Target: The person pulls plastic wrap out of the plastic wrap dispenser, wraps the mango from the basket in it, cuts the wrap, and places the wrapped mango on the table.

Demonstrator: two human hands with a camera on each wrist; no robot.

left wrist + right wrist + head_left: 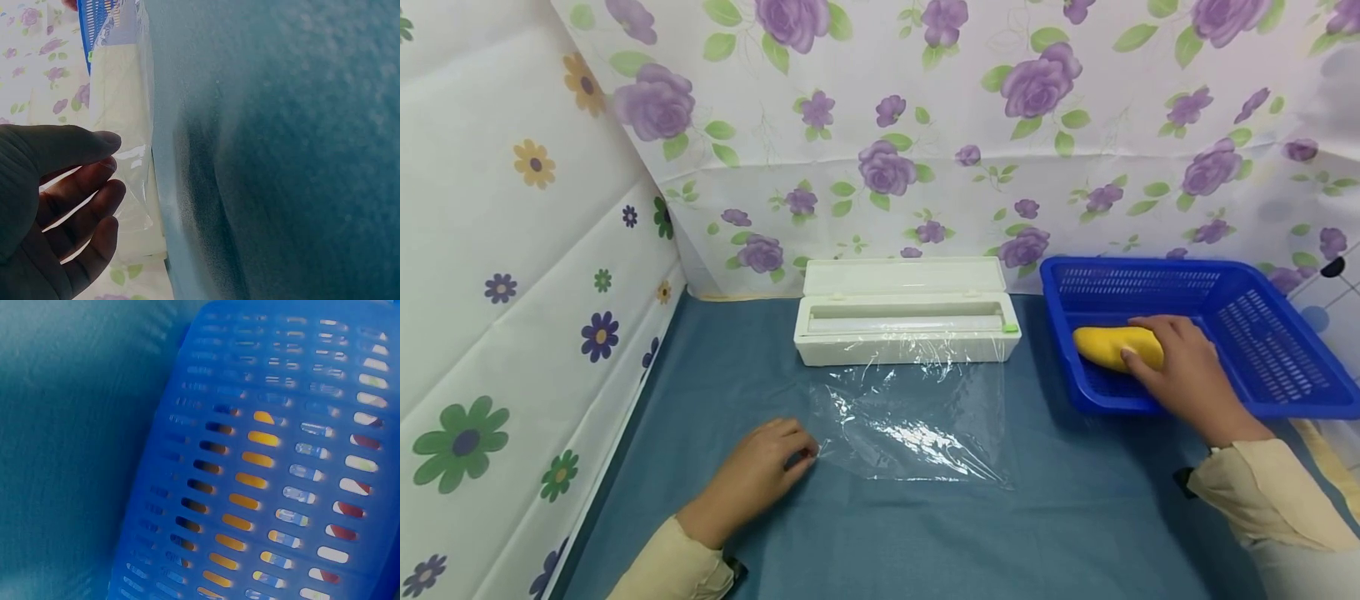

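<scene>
A clear sheet of plastic wrap (917, 425) reaches from a white wrap dispenser box (902, 346) over the blue-green cloth. My left hand (758, 471) pinches the near left corner of the wrap between thumb and index finger; in the left wrist view the other fingers (94, 240) curl loosely. Inside the blue basket (1070, 367), my right hand (1187, 371) grips a smooth yellow mango (1101, 346), thumb on its near side and fingers over the top. In the right wrist view, the mango shows only as yellow through the slots of the basket wall (250, 387).
The dispenser's lid (904, 277) stands raised at the back, with a roll (906, 323) inside and a green piece (1010, 328) at its right end. Floral sheets (850, 125) hang behind and at left. Blue-green cloth (970, 542) covers the table.
</scene>
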